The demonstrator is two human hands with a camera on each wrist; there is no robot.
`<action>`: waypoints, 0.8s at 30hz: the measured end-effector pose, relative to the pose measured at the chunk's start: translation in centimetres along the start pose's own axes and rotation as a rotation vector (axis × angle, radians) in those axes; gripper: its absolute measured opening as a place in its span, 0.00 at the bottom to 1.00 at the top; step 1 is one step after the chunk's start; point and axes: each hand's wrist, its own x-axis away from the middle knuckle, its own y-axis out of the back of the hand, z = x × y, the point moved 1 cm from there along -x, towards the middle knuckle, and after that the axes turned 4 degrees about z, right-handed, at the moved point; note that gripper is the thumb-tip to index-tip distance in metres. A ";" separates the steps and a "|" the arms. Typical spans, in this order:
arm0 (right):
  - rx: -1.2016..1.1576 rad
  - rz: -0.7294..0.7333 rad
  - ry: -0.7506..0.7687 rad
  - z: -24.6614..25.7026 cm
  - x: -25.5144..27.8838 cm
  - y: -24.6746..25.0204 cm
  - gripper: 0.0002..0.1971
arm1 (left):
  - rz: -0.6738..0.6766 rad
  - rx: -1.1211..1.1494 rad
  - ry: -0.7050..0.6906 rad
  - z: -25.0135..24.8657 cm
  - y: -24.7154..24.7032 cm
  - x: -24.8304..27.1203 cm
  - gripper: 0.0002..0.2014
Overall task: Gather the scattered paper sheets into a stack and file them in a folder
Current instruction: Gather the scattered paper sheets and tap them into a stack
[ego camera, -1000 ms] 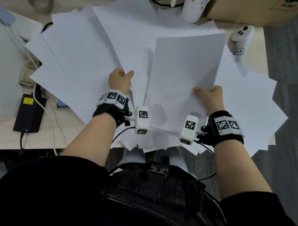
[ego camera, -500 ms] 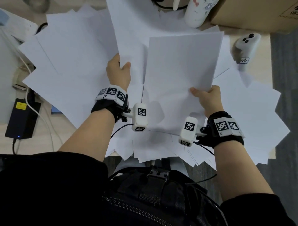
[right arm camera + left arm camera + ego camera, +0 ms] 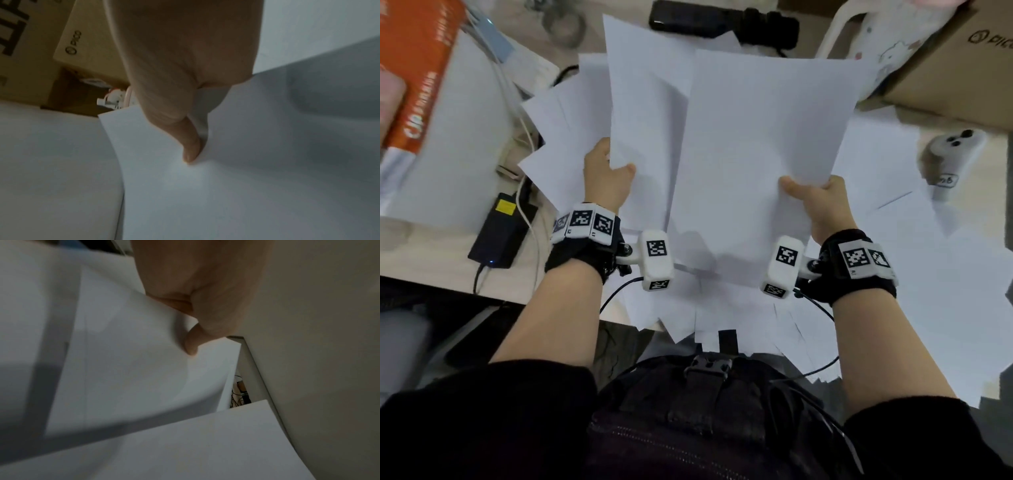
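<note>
- Gathered sheets (image 3: pixel 763 144) were lifted over the desk (image 3: pixel 431 253), right hand (image 3: pixel 822 205) pinching their edge.
- Left hand (image 3: pixel 606 178) pinched another sheet (image 3: pixel 643 113) just left of them.
- Step: gathering; next, merge both. Loose sheets (image 3: pixel 914 260) remained; no folder seen.

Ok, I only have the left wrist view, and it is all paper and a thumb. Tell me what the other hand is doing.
Observer: The right hand pinches the lower right corner of a separate sheet, raised off the scattered sheets.
Operator: Give me its grip in detail.
Observer: In the right wrist view the thumb presses on top of that sheet; the fingers beneath are hidden.
Operator: Now say what the left hand's paper looks like from above.
Observer: The left hand pinches the lower left corner of a tall sheet that passes behind the right hand's sheet.
</note>
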 end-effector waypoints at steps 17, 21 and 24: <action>0.070 0.027 -0.120 -2.2 -0.7 -10.6 0.13 | 0.212 -0.011 0.315 3.8 4.3 -0.9 0.20; 0.022 0.084 -0.133 -2.8 -0.5 -11.1 0.09 | 0.269 0.021 0.209 3.4 4.4 -0.4 0.17; -0.025 0.081 -0.116 -2.6 -0.1 -11.4 0.07 | 0.271 0.100 0.183 2.9 4.5 0.3 0.14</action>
